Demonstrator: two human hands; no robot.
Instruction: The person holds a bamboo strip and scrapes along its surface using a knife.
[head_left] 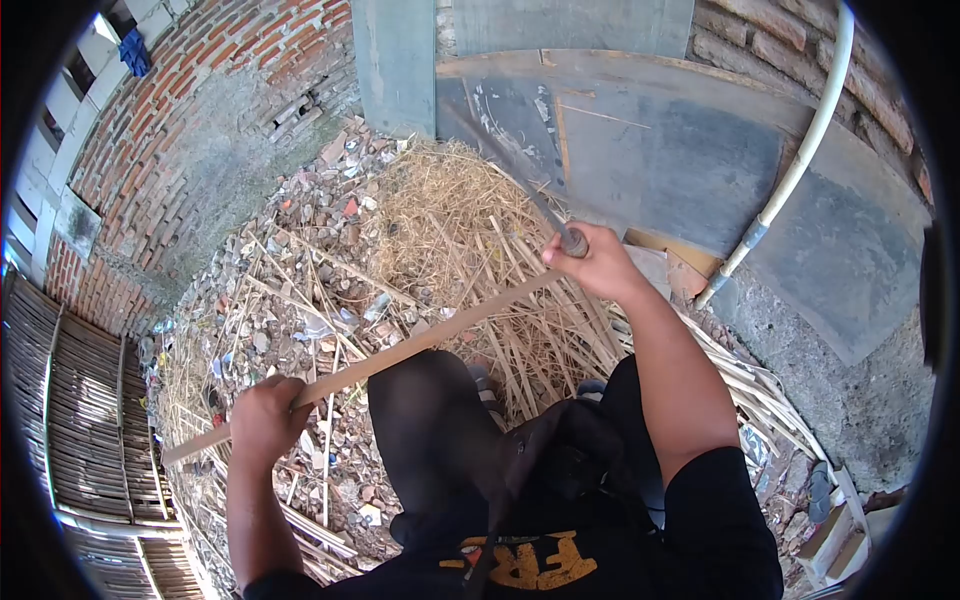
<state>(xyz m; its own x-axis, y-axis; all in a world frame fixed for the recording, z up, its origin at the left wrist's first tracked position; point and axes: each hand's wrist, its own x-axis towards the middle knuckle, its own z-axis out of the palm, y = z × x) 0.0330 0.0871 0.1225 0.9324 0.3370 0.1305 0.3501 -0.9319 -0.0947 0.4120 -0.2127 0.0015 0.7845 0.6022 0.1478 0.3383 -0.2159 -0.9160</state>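
Note:
My left hand (268, 418) is closed around a long flat bamboo strip (430, 338) near its lower left end. The strip slants up to the right over my knee, and its far end reaches my right hand (597, 262). That hand grips the round handle of a machete (545, 208). The long, dark blade points up and away to the left and looks blurred toward its tip. Whether my right fingers also touch the strip's end, I cannot make out.
Thin shavings (440, 215) and split strips (530, 350) lie in a pile before my feet. Rubble (350, 250) covers the ground. Grey panels (660, 150) and a white pipe (800, 165) stand at the right, a brick wall (240, 110) and a bamboo screen (90, 400) at the left.

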